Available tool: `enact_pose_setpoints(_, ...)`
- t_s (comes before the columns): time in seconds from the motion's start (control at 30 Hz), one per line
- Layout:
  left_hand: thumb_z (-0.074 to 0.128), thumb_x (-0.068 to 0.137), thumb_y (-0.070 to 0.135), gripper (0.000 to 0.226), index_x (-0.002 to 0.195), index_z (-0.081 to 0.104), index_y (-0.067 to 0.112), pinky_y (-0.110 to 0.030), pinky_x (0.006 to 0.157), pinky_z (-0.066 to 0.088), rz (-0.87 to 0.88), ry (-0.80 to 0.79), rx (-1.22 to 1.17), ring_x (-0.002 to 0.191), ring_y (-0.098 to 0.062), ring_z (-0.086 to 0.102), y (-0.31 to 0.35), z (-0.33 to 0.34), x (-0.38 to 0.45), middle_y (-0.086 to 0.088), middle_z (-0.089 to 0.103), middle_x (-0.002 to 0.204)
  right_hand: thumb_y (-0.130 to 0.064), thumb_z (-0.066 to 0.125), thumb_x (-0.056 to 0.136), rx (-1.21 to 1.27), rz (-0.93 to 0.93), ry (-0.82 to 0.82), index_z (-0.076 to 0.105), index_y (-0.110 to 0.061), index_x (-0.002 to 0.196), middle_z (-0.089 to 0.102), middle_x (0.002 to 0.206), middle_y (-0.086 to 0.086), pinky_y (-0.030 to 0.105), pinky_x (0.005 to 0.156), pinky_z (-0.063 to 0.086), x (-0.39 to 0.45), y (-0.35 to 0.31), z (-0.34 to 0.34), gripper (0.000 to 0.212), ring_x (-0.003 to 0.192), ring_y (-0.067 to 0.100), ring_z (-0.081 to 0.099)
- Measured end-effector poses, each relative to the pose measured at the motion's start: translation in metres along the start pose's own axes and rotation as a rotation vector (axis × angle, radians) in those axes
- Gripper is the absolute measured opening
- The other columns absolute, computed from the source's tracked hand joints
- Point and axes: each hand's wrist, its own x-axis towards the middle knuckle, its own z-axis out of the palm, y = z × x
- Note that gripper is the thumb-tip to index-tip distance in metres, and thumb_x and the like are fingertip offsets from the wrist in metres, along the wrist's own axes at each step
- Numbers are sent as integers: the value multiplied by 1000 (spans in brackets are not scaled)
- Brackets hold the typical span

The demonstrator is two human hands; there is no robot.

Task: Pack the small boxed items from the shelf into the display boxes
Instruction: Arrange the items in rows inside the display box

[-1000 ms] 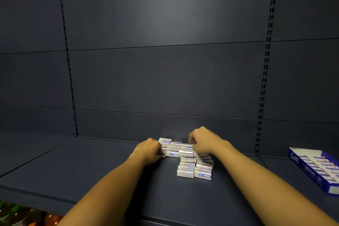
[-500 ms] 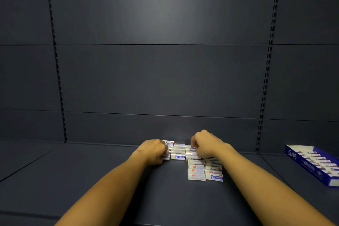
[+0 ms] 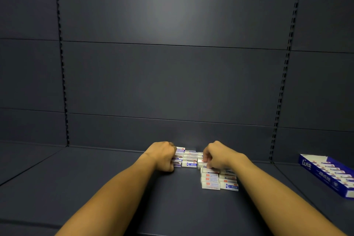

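We are looking first at the small boxed items (image 3: 189,159), white cartons lying flat on the dark shelf (image 3: 95,188) close to its back panel (image 3: 172,82). We are finding two groups: a rear row running left to right between the hands, and a nearer stack (image 3: 218,181) reaching toward us just below the right wrist. Each carton's long axis is running left to right.

The left hand (image 3: 162,156) is sitting at the left end of the rear row, fingers curled and touching the end cartons; we are judging it to be gripping them, though the fingertips are hidden. The right hand (image 3: 218,156) is curling over the right end of that row, its fingers pinching a carton where row and stack meet.

The display box (image 3: 327,173), blue, open and already holding cartons, is lying well apart to the right. We are therefore judging the right hand the nearer carrier, the coming travel being rightward along the shelf.
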Motion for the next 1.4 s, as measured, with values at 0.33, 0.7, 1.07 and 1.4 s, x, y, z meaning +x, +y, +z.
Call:
enact_pose_setpoints(0.33,64,76,39,27,88,59,17,-29,66,46,-85,-3,-157,85,-24,60,-12,4,-6,-2,61,101,-1,61,85,-48,34,-49,73,-13,89,69,93,2,38,82,60,8,-7,1,17,88,22,67)
enact_pose_setpoints(0.7,68,71,36,29,90,63,15,-32,66,53,-102,-71,-208,80,-25,62,-3,3,-1,-5,64,98,-15,78,83,-39,28,-117,67,-19,94,64,97,-2,39,84,58,10,-14,0,16,92,21,65)
enact_pose_setpoints(1.07,69,73,28,26,96,61,18,-33,68,51,-43,-59,-217,83,-22,59,-2,0,-1,-3,61,105,-20,84,75,-82,7,-45,68,-21,86,64,89,-5,36,75,60,6,-14,-6,20,81,17,65)
enact_pose_setpoints(1.4,67,75,35,23,91,60,19,-30,65,45,57,78,-227,81,-19,56,6,-15,12,3,59,99,-27,78,75,-94,57,127,59,-28,81,61,85,-7,28,61,52,-29,-1,-18,20,76,12,61)
